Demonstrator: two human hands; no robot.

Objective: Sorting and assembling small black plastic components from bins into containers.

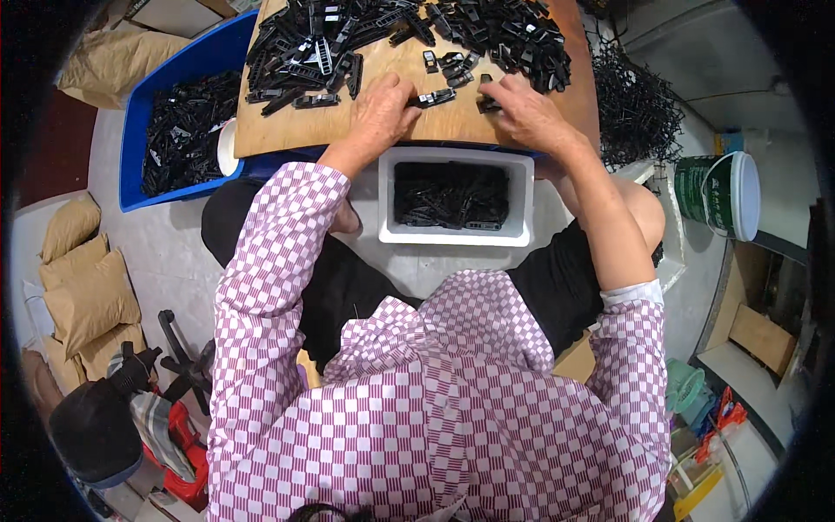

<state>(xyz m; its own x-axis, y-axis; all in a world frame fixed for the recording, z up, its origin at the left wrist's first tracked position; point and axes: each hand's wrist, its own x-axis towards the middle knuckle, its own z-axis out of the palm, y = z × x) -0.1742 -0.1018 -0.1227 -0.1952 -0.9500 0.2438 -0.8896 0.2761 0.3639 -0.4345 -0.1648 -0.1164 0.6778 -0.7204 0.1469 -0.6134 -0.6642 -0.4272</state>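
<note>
Right hand [529,115], black piece [488,105] partly hidden.

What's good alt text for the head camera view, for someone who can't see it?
A person holds one small black plastic part in the left hand and another in the right hand, over a wooden board piled with more. A white foam box of black parts sits between the legs; a blue bin of them stands to the left.

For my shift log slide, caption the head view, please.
Left hand and right hand among black parts on a wooden board, white box nearer the body.
</note>
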